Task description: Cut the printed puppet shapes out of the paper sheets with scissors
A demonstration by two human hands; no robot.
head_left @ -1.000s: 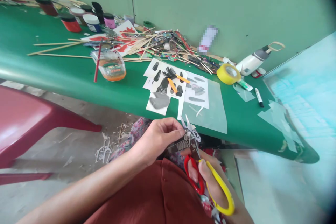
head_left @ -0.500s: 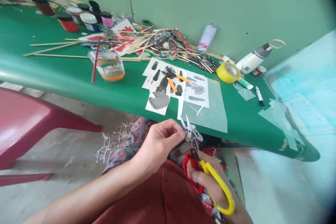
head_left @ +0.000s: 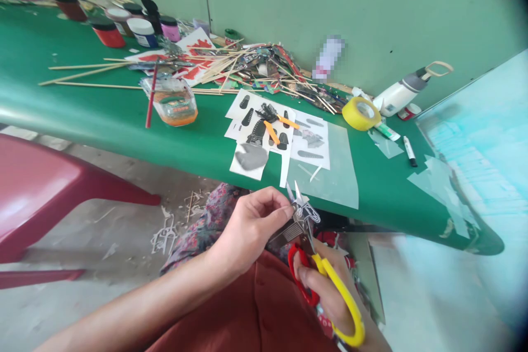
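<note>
Between thumb and fingers, my left hand (head_left: 259, 217) pinches a dark printed paper cutout (head_left: 291, 231) with white edges, held over my lap. My right hand (head_left: 330, 291) grips a pair of scissors (head_left: 344, 297) with one red and one yellow handle loop. The blades point away from me, slightly parted, at the cutout beside my left fingertips. A thin white paper strip (head_left: 311, 213) curls around the blades. On the table just beyond lie printed paper sheets (head_left: 309, 146) with dark shapes, and a pair of orange-handled pliers or cutters (head_left: 272, 132) rests on them.
The green table (head_left: 206, 159) holds bamboo sticks (head_left: 91, 74), paint jars (head_left: 107, 33), a plastic container (head_left: 175, 107), yellow tape (head_left: 361, 114), a white bottle (head_left: 400, 93) and a small tube (head_left: 410, 151). A red chair (head_left: 49, 187) stands at left, with paper scraps (head_left: 165, 234) on the floor.
The scissor blades have drawn slightly closer together, and the yellow handle loop has shifted a little down and left. My left hand keeps its hold on the cutout.
</note>
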